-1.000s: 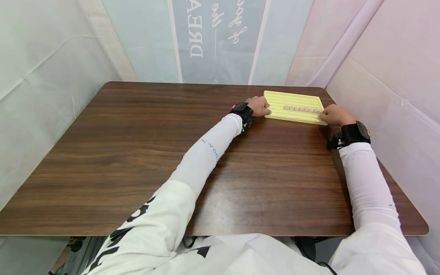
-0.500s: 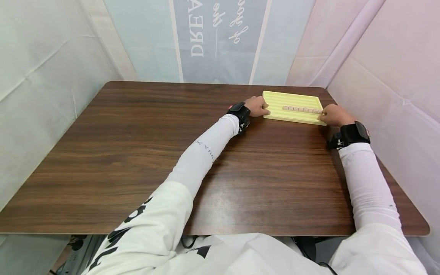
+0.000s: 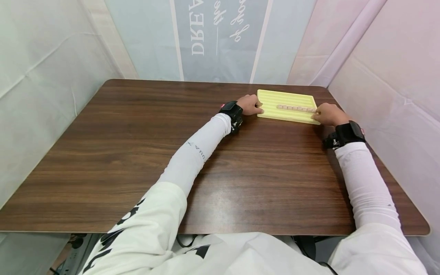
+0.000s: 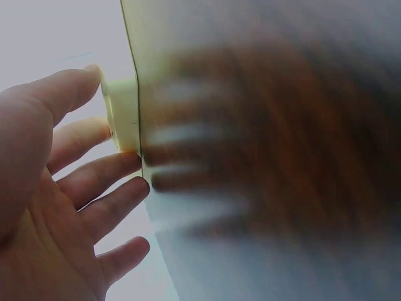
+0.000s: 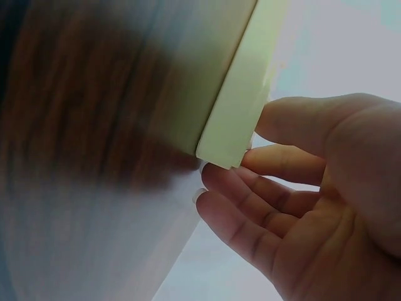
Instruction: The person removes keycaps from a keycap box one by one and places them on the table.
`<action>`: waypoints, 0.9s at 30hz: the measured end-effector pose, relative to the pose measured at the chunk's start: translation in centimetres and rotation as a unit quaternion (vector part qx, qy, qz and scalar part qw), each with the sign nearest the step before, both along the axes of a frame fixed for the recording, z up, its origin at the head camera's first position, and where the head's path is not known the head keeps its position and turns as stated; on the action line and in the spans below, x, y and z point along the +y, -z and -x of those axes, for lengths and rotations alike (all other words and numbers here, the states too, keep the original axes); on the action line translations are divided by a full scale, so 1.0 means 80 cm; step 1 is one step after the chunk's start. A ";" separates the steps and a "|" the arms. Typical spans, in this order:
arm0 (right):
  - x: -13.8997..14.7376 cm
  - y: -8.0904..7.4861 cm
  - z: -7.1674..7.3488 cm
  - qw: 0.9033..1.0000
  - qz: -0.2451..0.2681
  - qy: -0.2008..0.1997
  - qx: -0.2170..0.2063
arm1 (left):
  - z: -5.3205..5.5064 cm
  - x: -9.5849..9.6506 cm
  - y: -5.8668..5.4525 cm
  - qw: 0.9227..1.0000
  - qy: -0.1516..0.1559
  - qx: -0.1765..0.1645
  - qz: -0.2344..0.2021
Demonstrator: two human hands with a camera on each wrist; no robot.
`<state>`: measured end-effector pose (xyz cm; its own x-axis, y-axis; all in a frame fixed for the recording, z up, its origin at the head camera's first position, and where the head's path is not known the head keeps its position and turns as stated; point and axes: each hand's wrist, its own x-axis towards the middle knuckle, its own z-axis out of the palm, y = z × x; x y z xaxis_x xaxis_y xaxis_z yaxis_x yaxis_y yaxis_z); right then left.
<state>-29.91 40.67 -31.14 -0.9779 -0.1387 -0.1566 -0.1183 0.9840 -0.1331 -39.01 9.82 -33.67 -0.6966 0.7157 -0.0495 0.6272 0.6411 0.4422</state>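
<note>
A pale yellow ridged tray (image 3: 287,97) lies at the back right of the brown table (image 3: 144,152). Along one of its grooves runs a row of several small light wooden cubes (image 3: 295,108). My left hand (image 3: 249,105) grips the tray's left end; in the left wrist view the thumb and index finger meet the tray's end wall (image 4: 124,113), the other fingers spread below. At the opposite end, my right hand (image 3: 331,114) holds the tray between thumb and fingers. The right wrist view shows that corner (image 5: 232,119) with fingertips close to the table surface.
White sheeting (image 3: 395,95) hangs close along the right side, and more sheeting (image 3: 41,76) along the left. A blue-grey printed cloth (image 3: 220,46) hangs behind the table's back edge. Black camera straps (image 3: 232,110) sit on both wrists.
The tray, with its row of cubes, has slid a short way left along the table. Both hands have moved left with it, keeping their hold on its ends.
</note>
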 end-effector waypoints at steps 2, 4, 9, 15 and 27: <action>-0.003 -0.001 0.001 1.000 -0.002 0.000 -0.004 | -0.003 -0.004 -0.002 1.000 0.002 0.001 0.003; -0.006 -0.001 0.001 1.000 -0.004 0.001 -0.006 | -0.005 -0.007 -0.005 1.000 0.003 0.006 0.006; -0.012 -0.004 0.002 1.000 -0.002 0.008 -0.016 | -0.008 -0.015 -0.008 1.000 0.010 0.018 -0.003; -0.015 -0.004 0.005 1.000 -0.009 0.008 -0.015 | -0.007 -0.019 -0.006 1.000 0.010 0.026 -0.010; -0.020 0.003 0.007 1.000 -0.008 0.002 -0.010 | -0.013 -0.025 -0.003 1.000 0.001 0.024 0.008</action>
